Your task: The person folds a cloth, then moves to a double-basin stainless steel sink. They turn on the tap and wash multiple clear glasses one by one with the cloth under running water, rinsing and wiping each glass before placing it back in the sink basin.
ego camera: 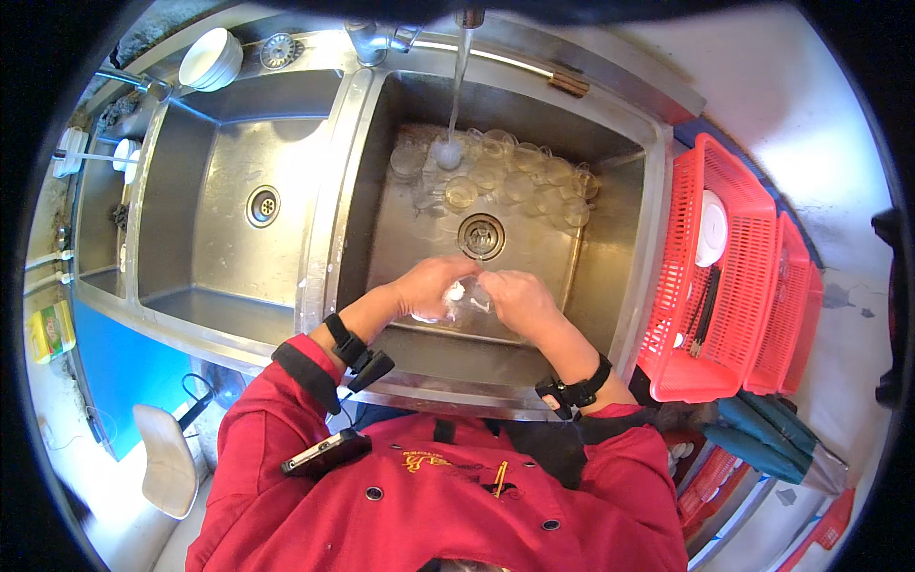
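Observation:
My left hand [427, 284] and my right hand [520, 302] meet over the near half of a stainless steel sink basin [606, 264]. Between them they hold a clear object [475, 296], seemingly a glass cup, partly hidden by the fingers. A small white piece [455, 291] shows by my left fingers; whether it is cloth or foam I cannot tell. Beyond my hands is the metal drain [481, 237]. Several clear glass cups [518, 186] lie grouped in the far part of the basin. Water [460, 86] runs from the tap [469, 18] onto a pale round thing [447, 154] beside them.
A second basin [243, 171] adjoins on the left. Stacked white bowls [211, 61] and a sink strainer [278, 51] stand on its back ledge. To the right, a red plastic basket [740, 214] holds a white dish [711, 229] and dark chopsticks [706, 311].

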Tool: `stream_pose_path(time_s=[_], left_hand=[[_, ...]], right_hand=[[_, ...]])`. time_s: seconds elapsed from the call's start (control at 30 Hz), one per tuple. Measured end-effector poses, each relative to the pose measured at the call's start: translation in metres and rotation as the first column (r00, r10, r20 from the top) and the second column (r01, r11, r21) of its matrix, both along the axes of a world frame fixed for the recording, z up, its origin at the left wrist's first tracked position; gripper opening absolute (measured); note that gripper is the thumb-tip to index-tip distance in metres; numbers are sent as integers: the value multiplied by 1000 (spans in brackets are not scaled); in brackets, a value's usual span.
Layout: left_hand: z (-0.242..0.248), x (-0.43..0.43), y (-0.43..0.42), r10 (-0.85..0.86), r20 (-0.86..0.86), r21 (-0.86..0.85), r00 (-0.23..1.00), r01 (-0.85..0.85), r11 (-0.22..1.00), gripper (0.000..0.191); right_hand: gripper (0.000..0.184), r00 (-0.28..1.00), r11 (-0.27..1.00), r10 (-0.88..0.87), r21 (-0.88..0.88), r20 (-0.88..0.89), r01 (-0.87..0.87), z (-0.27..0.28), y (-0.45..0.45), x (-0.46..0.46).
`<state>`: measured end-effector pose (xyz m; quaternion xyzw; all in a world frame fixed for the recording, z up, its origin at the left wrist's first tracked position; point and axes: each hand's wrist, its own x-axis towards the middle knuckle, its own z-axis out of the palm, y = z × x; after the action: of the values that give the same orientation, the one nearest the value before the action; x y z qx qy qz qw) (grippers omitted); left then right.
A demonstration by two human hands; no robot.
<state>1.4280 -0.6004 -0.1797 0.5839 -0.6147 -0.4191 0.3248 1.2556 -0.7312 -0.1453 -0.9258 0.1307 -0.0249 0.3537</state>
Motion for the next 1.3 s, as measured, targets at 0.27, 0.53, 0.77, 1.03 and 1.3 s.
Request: stream_pose_path(time_s=[0.27, 0.53, 0.77, 1.03, 1.3], left_hand=[[37, -38, -8, 320, 350, -211, 880, -259, 942, 68], [3, 6, 11, 562, -183, 26, 807, -567, 823, 88], [8, 25, 20, 889, -346, 397, 301, -811, 429, 61], [11, 106, 62, 789, 191, -395, 584, -690, 607, 52], [3, 113, 62, 785, 197, -363, 588, -700, 615, 44]], right_hand=[[11, 946, 963, -266, -5, -184, 270, -20, 21, 10], [15, 966, 986, -160, -15, 205, 166, -27, 1, 28], [10, 914, 897, -404, 179, -37, 404, -47, -24, 80], [19, 931, 888, -347, -279, 112, 364, -80, -110, 192], [21, 757, 874, -486, -250, -437, 416, -136, -123, 263]])
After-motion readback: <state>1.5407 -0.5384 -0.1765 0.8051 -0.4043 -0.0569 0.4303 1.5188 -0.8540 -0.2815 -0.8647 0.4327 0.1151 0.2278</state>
